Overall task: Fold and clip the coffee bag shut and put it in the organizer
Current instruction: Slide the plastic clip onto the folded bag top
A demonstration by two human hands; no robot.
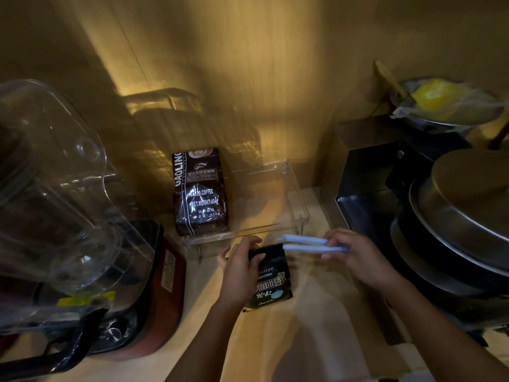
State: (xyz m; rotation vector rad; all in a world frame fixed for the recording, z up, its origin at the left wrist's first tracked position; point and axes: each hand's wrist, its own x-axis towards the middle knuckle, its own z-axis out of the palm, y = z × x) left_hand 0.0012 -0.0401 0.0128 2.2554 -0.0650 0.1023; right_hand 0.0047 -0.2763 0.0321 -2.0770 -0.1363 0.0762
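A small black coffee bag [271, 282] stands on the wooden counter just in front of the clear plastic organizer [298, 199]. My left hand [241, 268] grips the bag's folded top edge. My right hand [355, 255] holds a long pale-blue bag clip [308, 243] by its right end; the clip's two arms are spread apart, and their left tips reach the bag's top right corner. A larger dark coffee bag [199, 191] stands upright in the organizer's left part.
A blender with a clear jug [55, 194] on a red base fills the left side. At the right sit a black box [371, 172], stacked metal pots with a lid [468, 205], and a bowl holding a yellow item in plastic wrap [440, 97]. A wooden wall rises behind.
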